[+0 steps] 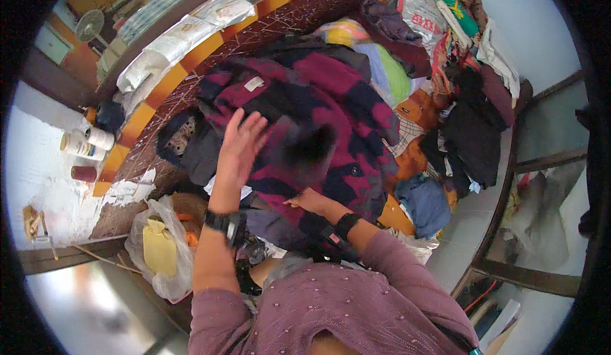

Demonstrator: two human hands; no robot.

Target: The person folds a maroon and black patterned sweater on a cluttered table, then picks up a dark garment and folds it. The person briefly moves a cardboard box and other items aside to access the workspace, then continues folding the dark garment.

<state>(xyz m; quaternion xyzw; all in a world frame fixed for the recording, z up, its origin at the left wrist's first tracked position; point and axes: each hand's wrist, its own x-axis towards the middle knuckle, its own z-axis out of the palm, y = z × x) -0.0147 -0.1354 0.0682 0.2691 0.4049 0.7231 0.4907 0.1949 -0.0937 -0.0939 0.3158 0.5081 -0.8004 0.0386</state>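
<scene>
A maroon, navy and grey patterned garment (341, 102) lies spread over a pile of cloth before me. Its collar area, with a white label (254, 83), faces the wall side. Above its left part is my left hand (242, 145), slightly blurred, fingers apart and nothing in them. My right hand (312, 202) is at the near edge of the garment, its fingers curled and pinching the fabric. A dark blurred patch (310, 149) on the garment's middle is hard to make out. Black bands circle both wrists.
More clothes (420, 116) and a printed white sack (420, 16) heap up at right. A plastic bag (162, 250) stands at lower left. Thread spools (83, 147) sit on the ledge. A tiled sill (191, 59) runs behind; a glass-fronted cabinet (544, 164) borders the right.
</scene>
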